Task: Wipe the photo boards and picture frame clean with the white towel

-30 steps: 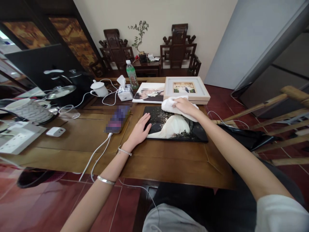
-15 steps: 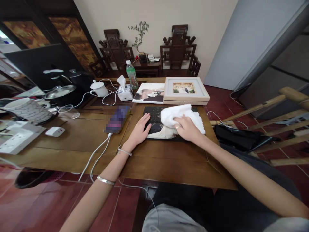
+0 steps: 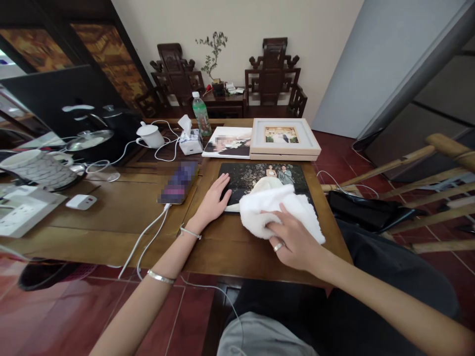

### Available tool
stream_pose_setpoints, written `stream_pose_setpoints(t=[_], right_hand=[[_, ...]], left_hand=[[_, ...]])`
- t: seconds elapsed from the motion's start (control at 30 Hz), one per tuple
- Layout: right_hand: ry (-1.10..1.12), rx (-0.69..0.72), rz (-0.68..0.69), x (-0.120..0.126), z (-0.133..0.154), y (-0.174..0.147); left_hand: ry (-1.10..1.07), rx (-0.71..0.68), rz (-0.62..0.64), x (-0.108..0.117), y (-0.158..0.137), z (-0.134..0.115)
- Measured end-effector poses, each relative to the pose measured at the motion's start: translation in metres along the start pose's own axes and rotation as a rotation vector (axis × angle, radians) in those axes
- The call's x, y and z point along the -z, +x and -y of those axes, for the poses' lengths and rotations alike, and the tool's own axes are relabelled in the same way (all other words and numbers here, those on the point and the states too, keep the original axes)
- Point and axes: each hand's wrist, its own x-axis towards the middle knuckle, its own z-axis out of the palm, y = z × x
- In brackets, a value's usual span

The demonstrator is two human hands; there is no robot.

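Observation:
A dark photo panel (image 3: 241, 179) showing a couple, one in a white gown, lies flat on the wooden table (image 3: 230, 247). My left hand (image 3: 212, 199) rests on its left edge, fingers stretched out. In my right hand (image 3: 293, 237) is a bunched white towel (image 3: 270, 205), gripped between thumb and fingers. The towel covers the panel's lower right part and hangs over its near edge, hiding that part of the picture.
Behind the panel lie a white-framed picture (image 3: 310, 140) and another photo print (image 3: 228, 148). A phone (image 3: 178, 183) on a cable is to the left. Further off stand a tissue box (image 3: 191, 144), a bottle (image 3: 201, 116), a lidded cup (image 3: 150, 136) and a power strip (image 3: 25, 212).
My right hand has drawn the towel toward me, off the panel's upper part, uncovering the couple. My left hand stays in place.

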Motion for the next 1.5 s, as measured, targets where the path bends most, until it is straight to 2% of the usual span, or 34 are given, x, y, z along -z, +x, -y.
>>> stream_pose_setpoints(t=[0.17,0.3,0.4,0.53,0.63,0.73,0.8,0.9,1.1,1.27,1.4,1.5], right_hand=[[0.016,-0.145,0.047,0.012,-0.019,0.045],[0.064,-0.182,0.025,0.016,-0.045,0.09],[0.021,-0.199,-0.021,0.016,-0.064,0.121],[-0.025,-0.24,-0.013,0.017,-0.082,0.159],[-0.045,-0.29,0.007,0.02,-0.091,0.182],[-0.054,-0.315,0.013,0.021,-0.093,0.191],[-0.058,-0.31,0.005,0.017,-0.089,0.186],[-0.06,-0.278,-0.009,0.006,-0.075,0.161],[-0.119,-0.14,-0.025,-0.014,-0.033,0.083],[-0.027,-0.025,0.03,-0.017,0.001,0.029],[0.005,-0.004,0.047,-0.016,0.014,0.01],[0.011,-0.004,0.059,-0.011,0.016,0.013]], left_hand=[[0.001,-0.011,-0.002,0.0,-0.001,0.001],[0.0,-0.009,0.004,0.0,0.0,0.002],[-0.008,-0.011,0.0,0.0,0.001,0.003],[-0.022,-0.014,-0.006,-0.001,0.001,0.005],[-0.036,-0.01,-0.008,-0.002,0.0,0.006],[-0.051,-0.007,-0.017,-0.003,0.0,0.008],[-0.058,-0.013,-0.023,-0.004,0.0,0.009],[-0.055,-0.015,-0.02,-0.004,0.001,0.009],[-0.037,-0.009,-0.02,-0.004,0.0,0.007],[-0.035,0.005,-0.016,-0.003,0.0,0.006],[-0.037,0.012,-0.004,-0.003,0.001,0.006],[-0.035,0.012,0.002,-0.002,0.001,0.005]])
